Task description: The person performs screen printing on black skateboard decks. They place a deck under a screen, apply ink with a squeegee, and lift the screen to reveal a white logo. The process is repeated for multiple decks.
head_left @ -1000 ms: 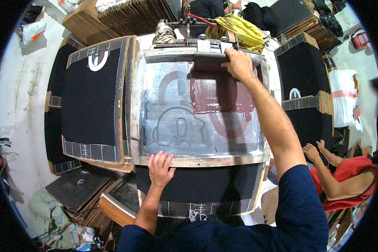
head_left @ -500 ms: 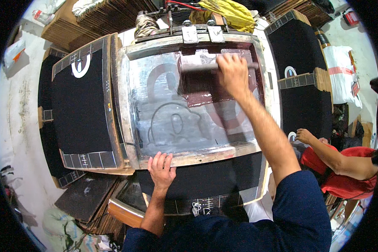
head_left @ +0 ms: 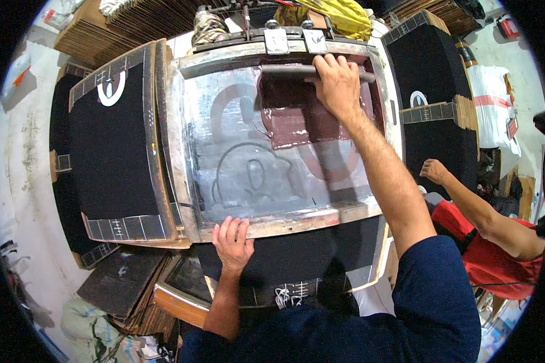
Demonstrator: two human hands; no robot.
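A wooden-framed printing screen (head_left: pixel 290 226) lies in front of me, its grey mesh showing faint curved designs. My right hand (head_left: pixel 338 88) grips a long dark squeegee (head_left: pixel 284 73) close to the far rail, on the right half of the mesh. Dark maroon ink (head_left: pixel 289 118) spreads from the squeegee back toward me in a wet patch. At the near rail, left of its middle, my left hand (head_left: pixel 232 245) has its fingers hooked over the wood; its thumb rests against the rail's edge. Black fabric (head_left: pixel 309 257) on a board shows under the screen's near side.
Boards with black fabric and white-ringed prints stand left (head_left: pixel 115 145) and right (head_left: pixel 436 154). Clamps (head_left: pixel 277 41) hold the screen's far rail, with yellow cloth (head_left: pixel 339 18) behind. Another person's hand (head_left: pixel 433 171) reaches in at right. A wooden box edge (head_left: pixel 181 305) lies near-left.
My right hand has pushed the squeegee farther away, up to the far end of the ink. My left hand stays on the near rail. The other person's hand has moved slightly toward me.
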